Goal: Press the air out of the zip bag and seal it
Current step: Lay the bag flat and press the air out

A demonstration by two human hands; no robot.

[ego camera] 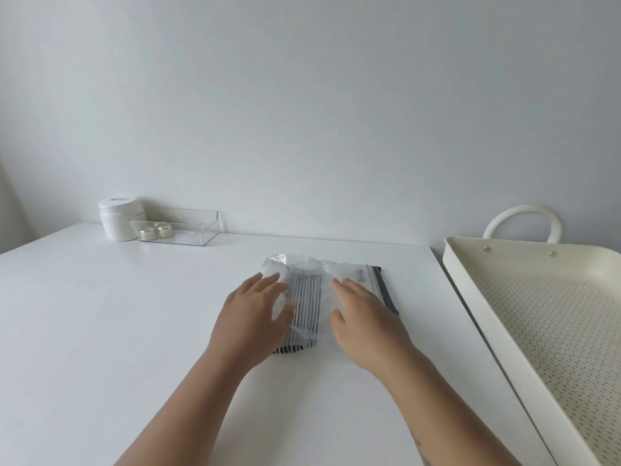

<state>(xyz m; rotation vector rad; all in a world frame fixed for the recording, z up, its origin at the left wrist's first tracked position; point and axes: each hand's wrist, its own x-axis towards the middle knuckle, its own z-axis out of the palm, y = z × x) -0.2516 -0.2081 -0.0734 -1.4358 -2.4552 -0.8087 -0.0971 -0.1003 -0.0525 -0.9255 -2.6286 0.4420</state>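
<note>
Clear, crinkled bag (322,297) flat on the smooth white surface (134,314), mid-field, striped cloth (304,307) inside, dark zip strip at its right end. Left hand (252,317) spread flat, palm down on the bag's left part; right hand (363,317) likewise on the right part, fingers loose, grasping nothing. Puffed plastic between and beyond the fingertips. Far left by the wall: white jar (119,218) touching a clear box (178,227). Right: cream perforated tray (537,314) with looped handle, apart from the bag.
</note>
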